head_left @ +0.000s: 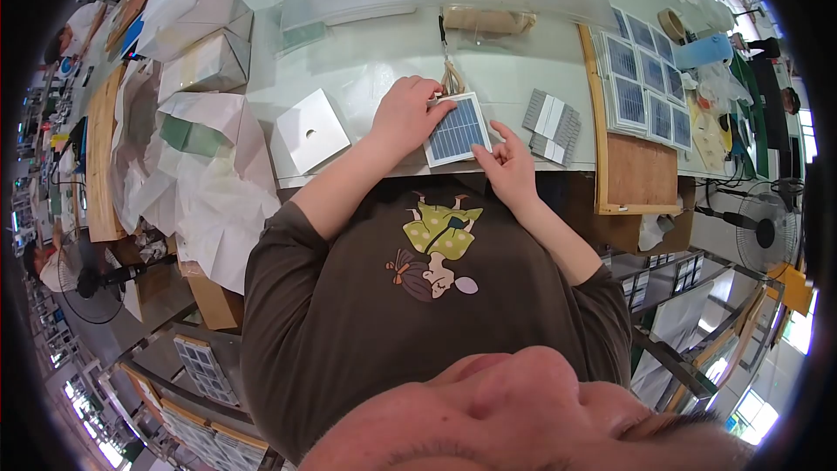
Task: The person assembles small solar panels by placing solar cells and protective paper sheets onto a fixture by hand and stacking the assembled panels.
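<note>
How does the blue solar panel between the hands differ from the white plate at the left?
The solar panel shows blue cells with pale lines inside a white frame, while the white plate is plain except for a small dark mark near its middle. The left hand and right hand touch the solar panel; the white plate lies untouched on the table. Both look roughly square.

My two forearms [349,179] converged before me. My left hand [408,113] was bent, its thumb stretched rightward; my right hand [512,167], nearer my body, was loosely curled.
</note>
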A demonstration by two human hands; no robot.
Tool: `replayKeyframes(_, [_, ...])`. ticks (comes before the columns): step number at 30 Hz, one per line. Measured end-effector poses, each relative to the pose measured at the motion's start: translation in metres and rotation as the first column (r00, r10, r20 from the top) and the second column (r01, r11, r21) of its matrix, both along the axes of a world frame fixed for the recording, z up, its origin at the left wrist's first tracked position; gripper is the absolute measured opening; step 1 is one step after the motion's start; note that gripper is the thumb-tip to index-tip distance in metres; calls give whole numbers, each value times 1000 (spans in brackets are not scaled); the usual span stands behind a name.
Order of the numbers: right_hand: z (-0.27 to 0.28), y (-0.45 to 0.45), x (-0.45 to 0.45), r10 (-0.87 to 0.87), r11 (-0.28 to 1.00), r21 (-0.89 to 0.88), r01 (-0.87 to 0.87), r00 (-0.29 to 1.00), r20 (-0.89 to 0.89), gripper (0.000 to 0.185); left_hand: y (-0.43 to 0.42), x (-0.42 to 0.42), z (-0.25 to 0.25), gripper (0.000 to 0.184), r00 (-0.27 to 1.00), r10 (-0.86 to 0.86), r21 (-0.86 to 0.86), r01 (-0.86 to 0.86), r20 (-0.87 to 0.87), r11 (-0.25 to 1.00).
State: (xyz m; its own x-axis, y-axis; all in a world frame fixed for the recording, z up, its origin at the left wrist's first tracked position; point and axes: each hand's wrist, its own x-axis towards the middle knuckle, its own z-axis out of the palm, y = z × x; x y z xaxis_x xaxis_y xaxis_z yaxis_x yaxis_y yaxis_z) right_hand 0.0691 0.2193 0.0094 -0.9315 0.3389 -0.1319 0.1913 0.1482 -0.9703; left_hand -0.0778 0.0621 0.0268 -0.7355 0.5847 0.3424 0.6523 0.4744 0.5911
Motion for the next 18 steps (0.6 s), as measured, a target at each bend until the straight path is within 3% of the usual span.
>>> replayKeyframes(1, [1,0,1,0,1000,-2,0,1000,2,49,-1,0,-2,31,1000,0,-2,0,2,1000])
replayKeyframes(3, [3,0,4,-55,998,15,54,998,9,44,-4,0,-2,29,975,69,137,-40,-213,990])
replayKeyframes(4, [-3,4,5,-53,998,16,53,999,10,44,-8,1,-1,29,975,70,137,-41,-212,990])
replayKeyframes(6, [-16,14,6,-54,998,-25,53,997,-47,41,-20,8,1,27,991,133,246,-135,24,960])
replayKeyframes(7, [-16,16,6,-52,998,-27,51,998,-44,41,-27,12,-1,27,990,135,244,-138,28,960])
replayKeyframes(8, [-15,17,7,-56,995,-85,51,997,-51,39,-37,16,-5,27,951,127,227,-195,283,954])
replayKeyframes(9, [-13,17,6,-59,988,-145,50,997,-58,37,-44,21,-7,26,847,116,196,-249,518,949])
replayKeyframes(10, [-11,16,5,-55,987,-151,46,997,-55,37,-50,25,-9,26,846,122,189,-253,520,949])
replayKeyframes(12, [-9,14,2,-61,983,-178,52,997,-45,36,-58,32,-10,26,396,-46,142,-217,917,966])
replayKeyframes(13, [-6,12,0,-58,982,-182,49,997,-43,36,-60,37,-8,26,395,-40,137,-220,918,966])
replayKeyframes(15, [-1,10,-3,-52,971,-236,45,998,-24,35,-59,44,-5,24,150,-130,149,-126,980,981])
replayKeyframes(18, [-1,9,-5,-59,953,-297,58,998,5,34,-56,49,-12,22,79,-182,192,-148,980,970])
